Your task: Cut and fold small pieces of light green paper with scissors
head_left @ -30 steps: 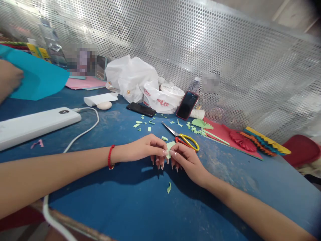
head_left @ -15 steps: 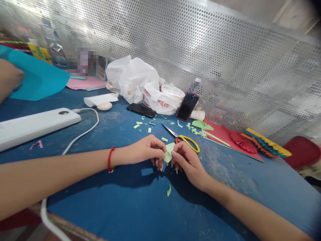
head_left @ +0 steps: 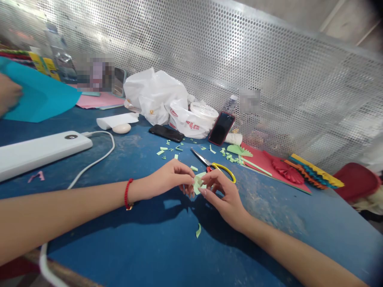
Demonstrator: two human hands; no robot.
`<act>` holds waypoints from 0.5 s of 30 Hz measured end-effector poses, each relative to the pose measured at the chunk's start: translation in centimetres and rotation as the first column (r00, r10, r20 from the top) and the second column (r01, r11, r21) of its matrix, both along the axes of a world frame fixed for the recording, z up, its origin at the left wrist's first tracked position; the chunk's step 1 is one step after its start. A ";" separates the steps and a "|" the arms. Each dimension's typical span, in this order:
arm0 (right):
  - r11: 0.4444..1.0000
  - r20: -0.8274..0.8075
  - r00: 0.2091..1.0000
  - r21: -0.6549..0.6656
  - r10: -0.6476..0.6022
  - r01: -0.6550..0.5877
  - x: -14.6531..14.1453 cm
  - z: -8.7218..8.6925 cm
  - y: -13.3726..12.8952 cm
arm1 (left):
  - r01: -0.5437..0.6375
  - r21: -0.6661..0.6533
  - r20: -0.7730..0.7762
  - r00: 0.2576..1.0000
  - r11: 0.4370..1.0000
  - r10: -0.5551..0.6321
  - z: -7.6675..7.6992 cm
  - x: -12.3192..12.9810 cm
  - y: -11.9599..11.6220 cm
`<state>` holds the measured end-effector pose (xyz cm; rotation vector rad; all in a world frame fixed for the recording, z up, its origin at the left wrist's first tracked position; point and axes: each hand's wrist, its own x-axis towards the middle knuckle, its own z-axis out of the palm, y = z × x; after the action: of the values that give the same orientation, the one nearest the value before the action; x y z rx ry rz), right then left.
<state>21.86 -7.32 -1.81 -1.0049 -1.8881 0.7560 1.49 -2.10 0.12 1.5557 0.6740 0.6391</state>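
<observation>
Between my two hands is a small light green paper piece (head_left: 197,184), held above the blue table (head_left: 143,247). My left hand (head_left: 173,178) pinches its left side with thumb and fingers. On the right side, my right hand (head_left: 223,195) has its fingertips closed on the same paper. Scissors (head_left: 220,165) with yellow and red handles lie just behind my right hand, their blades pointing back and left. Several green scraps (head_left: 176,156) are scattered behind my hands, and one curled scrap (head_left: 198,230) lies in front of them.
A white power strip (head_left: 44,149) with a cable is at left. Behind stand white plastic bags (head_left: 158,95), a flat phone (head_left: 166,132) and a leaning phone (head_left: 222,127). Red paper (head_left: 263,159) and folded fans are at right. Another person's hand (head_left: 8,95) touches blue paper (head_left: 44,97).
The green paper's visible shape has changed, looking more opened out between my fingers. My right hand's fingers have shifted on it. The view has moved slightly, sliding most things a little left.
</observation>
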 end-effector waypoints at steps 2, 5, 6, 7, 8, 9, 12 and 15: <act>1.000 -0.007 1.000 0.016 0.012 -0.012 0.0 0.0 0.0 | -0.010 -0.019 0.009 1.000 1.000 0.010 0.0 0.1 0.0; 0.998 -0.006 0.999 0.058 0.039 -0.038 0.1 0.0 0.0 | -0.016 -0.050 0.023 1.000 0.999 0.017 0.0 0.1 0.0; 0.996 -0.008 0.999 0.070 0.047 -0.046 0.2 0.0 0.0 | -0.015 -0.056 0.031 0.999 0.998 0.017 0.0 0.1 0.1; 0.996 -0.011 0.999 0.079 0.053 -0.052 0.2 0.0 -0.1 | -0.015 -0.058 0.038 0.999 0.998 0.017 -0.1 0.1 0.1; 0.995 -0.014 0.998 0.086 0.056 -0.055 0.2 0.0 -0.1 | -0.014 -0.058 0.046 0.999 0.998 0.017 -0.1 0.1 0.1; 0.994 -0.015 0.998 0.092 0.055 -0.053 0.2 0.0 -0.1 | -0.017 -0.056 0.051 0.998 0.998 0.019 -0.1 0.1 0.2; 0.994 -0.013 1.000 0.108 0.023 -0.022 0.2 -0.1 -0.1 | -0.024 -0.056 0.052 0.998 0.998 0.027 -0.2 0.0 0.3; 0.992 -0.017 1.000 0.123 -0.011 0.013 0.1 -0.1 0.1 | -0.017 -0.076 0.031 0.999 0.997 0.019 -0.2 0.1 0.3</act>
<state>22.00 -7.24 -1.91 -0.9294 -1.8893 0.6302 1.59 -1.80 -0.12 1.4686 0.6816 0.6430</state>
